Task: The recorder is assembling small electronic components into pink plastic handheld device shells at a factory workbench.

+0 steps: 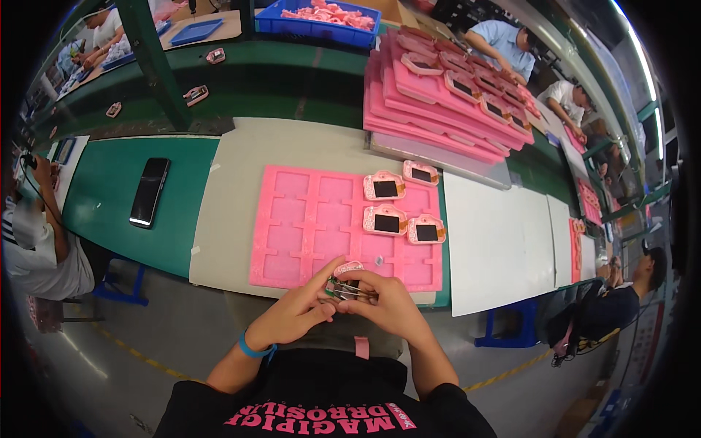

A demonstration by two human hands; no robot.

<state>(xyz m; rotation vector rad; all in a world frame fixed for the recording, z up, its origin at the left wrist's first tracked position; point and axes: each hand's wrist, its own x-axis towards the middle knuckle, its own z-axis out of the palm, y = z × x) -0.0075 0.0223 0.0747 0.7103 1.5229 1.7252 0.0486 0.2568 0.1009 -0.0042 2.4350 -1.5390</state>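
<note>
Between my two hands, just past the near edge of the pink tray [309, 219], is a small pink toy-camera housing [349, 268] with a green circuit board [333, 286] showing. My left hand [303, 306] grips it from the left, thumb and fingers closed around its edge. My right hand [387, 301] is closed at its other side, on thin metal tweezers [352, 291] that lie across the board. Fingers hide much of the housing. Several pink camera housings with dark screens [385, 190] sit in the tray's right compartments. A small greyish piece [379, 260] lies near my right fingers.
Stacked pink trays [438, 109] with more housings stand at the back right. A black phone [150, 193] lies on the green mat at left. Beyond is a green conveyor [277, 91] with scattered housings and a blue bin [318, 29] of pink parts. Other people sit on both sides.
</note>
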